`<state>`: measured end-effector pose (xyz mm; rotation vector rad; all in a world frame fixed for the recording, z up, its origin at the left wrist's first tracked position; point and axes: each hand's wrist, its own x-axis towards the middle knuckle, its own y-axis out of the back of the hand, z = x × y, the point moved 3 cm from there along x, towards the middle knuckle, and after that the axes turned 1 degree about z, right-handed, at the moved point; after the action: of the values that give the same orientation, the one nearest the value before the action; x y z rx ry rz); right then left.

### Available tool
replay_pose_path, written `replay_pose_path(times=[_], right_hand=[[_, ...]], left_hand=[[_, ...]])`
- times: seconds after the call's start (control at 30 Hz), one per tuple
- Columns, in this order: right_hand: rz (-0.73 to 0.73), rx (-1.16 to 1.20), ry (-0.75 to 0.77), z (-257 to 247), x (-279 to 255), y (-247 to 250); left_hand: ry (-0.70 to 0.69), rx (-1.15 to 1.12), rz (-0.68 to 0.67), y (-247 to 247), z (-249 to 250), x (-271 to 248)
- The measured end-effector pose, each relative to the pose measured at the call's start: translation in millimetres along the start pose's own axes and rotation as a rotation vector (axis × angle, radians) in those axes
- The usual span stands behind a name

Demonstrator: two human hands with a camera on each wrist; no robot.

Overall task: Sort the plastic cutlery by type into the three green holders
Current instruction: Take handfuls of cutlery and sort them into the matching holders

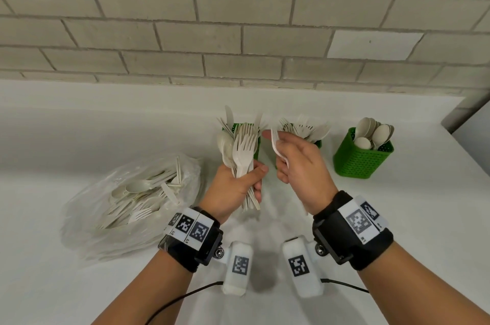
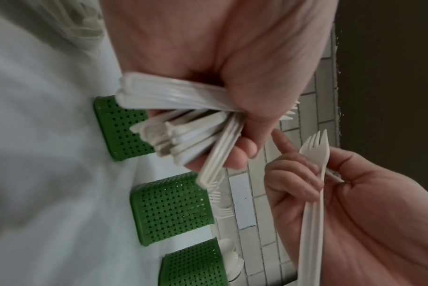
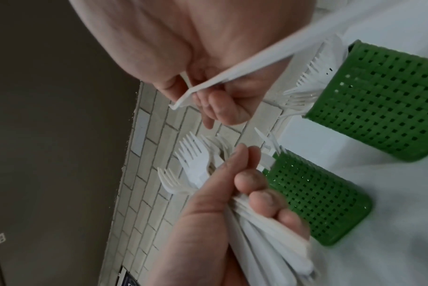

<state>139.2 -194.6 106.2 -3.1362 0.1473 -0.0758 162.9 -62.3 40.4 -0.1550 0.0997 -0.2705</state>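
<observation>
Two hands sorting white plastic cutlery above a white table, three green holders behind them.

The left hand has its fingers wrapped round a bundle of cutlery, mostly forks with a spoon or two, tines up. The right hand curls its fingers round a single fork, held just beside the bundle. On the table stand the left holder with knives, the middle holder with forks, and the right holder with spoons. A clear plastic bag of unsorted cutlery lies left of the hands.
</observation>
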Motion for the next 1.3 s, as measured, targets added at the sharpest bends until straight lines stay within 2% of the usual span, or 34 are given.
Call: replay_pose_path(times=[0.13, 0.3, 0.47, 0.6, 0.77, 0.9, 1.03, 1.17, 1.3], right_hand=[[-0.082, -0.137, 0.114, -4.5, -8.5, -13.2], [0.09, -0.22, 0.139, 7.8, -0.1, -5.5], [0.137, -0.078, 0.099, 9.4, 7.0, 10.0], [0.189, 0.096, 0.031, 9.6, 12.6, 21.5], [0.203, 0.186, -0.018, 12.1, 11.1, 20.4], [0.16, 0.239, -0.018, 8.4, 6.4, 7.7], [0.27, 0.386, 0.04, -12.7, 12.8, 23.0], [0.243, 0.28, 0.054, -22.7, 16.9, 29.4], [0.083, -0.133, 0.133, -19.1, 9.0, 10.5]], left_hand=[[-0.029, 0.033, -0.004, -3.4, 0.0, 1.0], [-0.033, 0.002, -0.065, -7.2, -1.3, -2.6], [-0.058, -0.131, -0.094, -2.6, -1.2, -3.9], [0.042, -0.291, -0.01, -1.9, 2.3, -2.7], [-0.033, -0.169, 0.059, -5.3, 3.5, -2.8], [-0.096, -0.046, 0.025, -16.8, 8.8, -5.9], [-0.073, -0.038, 0.078, -11.7, 8.5, -3.6], [-0.056, -0.018, 0.123, -5.5, 6.7, -0.3], [-0.093, 0.049, 0.121, -10.1, 10.8, 1.3]])
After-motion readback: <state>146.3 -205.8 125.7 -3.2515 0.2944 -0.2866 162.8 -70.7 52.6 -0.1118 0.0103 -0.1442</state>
